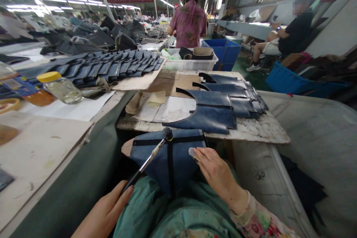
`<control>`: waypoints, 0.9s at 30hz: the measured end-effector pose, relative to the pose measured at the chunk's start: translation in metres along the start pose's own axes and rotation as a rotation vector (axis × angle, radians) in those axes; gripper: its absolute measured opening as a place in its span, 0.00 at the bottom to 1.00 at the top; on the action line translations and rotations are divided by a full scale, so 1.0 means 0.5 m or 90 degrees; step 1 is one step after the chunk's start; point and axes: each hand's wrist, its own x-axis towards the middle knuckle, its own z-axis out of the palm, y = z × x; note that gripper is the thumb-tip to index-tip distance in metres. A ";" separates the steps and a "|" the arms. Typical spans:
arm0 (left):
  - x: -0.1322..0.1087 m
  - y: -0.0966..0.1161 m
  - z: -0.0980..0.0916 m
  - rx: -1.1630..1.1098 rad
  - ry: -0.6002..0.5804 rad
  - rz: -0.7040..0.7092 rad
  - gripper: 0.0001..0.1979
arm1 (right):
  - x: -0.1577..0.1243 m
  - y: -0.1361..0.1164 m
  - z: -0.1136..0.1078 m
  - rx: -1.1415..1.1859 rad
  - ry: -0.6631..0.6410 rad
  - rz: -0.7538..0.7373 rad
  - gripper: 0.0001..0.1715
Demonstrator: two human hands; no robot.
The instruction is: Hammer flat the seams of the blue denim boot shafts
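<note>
My left hand (114, 202) is closed round the dark handle of a small hammer (153, 155). The hammer's round black head rests on or just above a blue leather-like piece (152, 156) crossed by black strips, near where the strips meet. That piece lies over my lap, against the front of the worktable. At its right edge is my right hand (216, 171), fingers together, with a small whitish piece (192, 152) at the fingertips; its kind is unclear. Just beyond, cut blue panels (213, 109) with black edging overlap on a board.
Rows of folded blue pieces (111, 67) lie at the back left. A yellow-lidded jar (63, 88) and a bottle (29, 85) stand on the left. A white crate (189, 62) and blue bins (223, 52) are behind. Two people are farther off, one seated right.
</note>
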 end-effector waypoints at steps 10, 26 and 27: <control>0.025 0.105 0.044 -0.071 -0.161 0.091 0.19 | -0.022 -0.005 0.000 -0.026 0.008 0.004 0.28; -0.022 -0.006 -0.010 -0.014 0.051 -0.038 0.22 | -0.036 0.019 0.010 0.016 0.030 0.011 0.31; -0.031 -0.034 -0.016 -0.003 0.080 -0.051 0.21 | -0.036 0.020 0.012 0.012 0.033 0.011 0.31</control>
